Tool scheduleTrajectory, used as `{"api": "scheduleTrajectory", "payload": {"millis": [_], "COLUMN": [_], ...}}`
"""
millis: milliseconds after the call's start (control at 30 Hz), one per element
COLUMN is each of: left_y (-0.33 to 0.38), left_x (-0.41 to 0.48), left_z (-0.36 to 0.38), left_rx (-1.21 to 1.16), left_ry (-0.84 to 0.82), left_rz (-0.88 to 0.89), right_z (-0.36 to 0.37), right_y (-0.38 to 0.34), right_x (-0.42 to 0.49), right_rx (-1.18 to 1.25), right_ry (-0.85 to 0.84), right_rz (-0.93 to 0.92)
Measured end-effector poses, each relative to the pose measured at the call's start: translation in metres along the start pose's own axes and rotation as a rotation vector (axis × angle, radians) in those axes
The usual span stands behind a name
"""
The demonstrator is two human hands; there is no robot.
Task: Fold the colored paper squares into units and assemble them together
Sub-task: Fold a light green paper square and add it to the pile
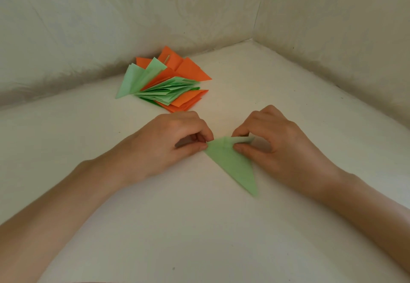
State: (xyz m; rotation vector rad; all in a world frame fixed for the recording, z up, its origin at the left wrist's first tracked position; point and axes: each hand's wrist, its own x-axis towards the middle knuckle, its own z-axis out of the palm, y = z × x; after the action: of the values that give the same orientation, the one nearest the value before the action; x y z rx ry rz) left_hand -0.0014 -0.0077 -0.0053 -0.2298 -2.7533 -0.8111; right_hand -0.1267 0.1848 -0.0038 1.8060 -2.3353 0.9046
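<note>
Green triangular paper unit [233,163] is pinched by left hand [170,140] and right hand [273,140], mid-fold; orange-and-green folded units [164,83] upper left, apparently unassembled.

A light green paper piece folded into a long triangle [235,163] lies flat; behind it sits a pile of folded orange and green paper units [165,81].

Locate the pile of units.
Head view: the pile lies left of centre on the table, near the wall, beyond the left hand pinching the green triangle.
</note>
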Motion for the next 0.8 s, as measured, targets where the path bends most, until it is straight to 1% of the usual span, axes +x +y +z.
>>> {"api": "scheduleTrajectory", "payload": {"millis": [67,133,233,500,667,800], "left_y": [-0.001,0.000,-0.001,-0.003,-0.002,0.001], "left_x": [0.000,0.000,0.002,0.000,0.000,-0.001], "left_z": [0.000,0.000,-0.002,-0.009,-0.012,-0.013], "left_rx": [0.053,0.126,0.185,0.151,0.221,0.275], "left_ry": [0.000,-0.001,-0.015,-0.073,-0.104,-0.114], "left_rz": [0.029,0.072,0.120,0.167,0.211,0.205], "right_z": [-0.001,-0.001,0.000,-0.002,-0.005,-0.010], "right_y": [0.001,0.002,0.002,0.010,0.012,0.010], "right_x": [-0.001,-0.001,-0.001,-0.005,-0.005,-0.007], "right_rx": [0.020,0.021,-0.054,-0.164,-0.213,-0.236], "right_ry": [-0.026,-0.045,-0.041,-0.047,-0.090,-0.140], "right_rz": [0.028,0.017,-0.095,-0.337,-0.412,-0.426]}}
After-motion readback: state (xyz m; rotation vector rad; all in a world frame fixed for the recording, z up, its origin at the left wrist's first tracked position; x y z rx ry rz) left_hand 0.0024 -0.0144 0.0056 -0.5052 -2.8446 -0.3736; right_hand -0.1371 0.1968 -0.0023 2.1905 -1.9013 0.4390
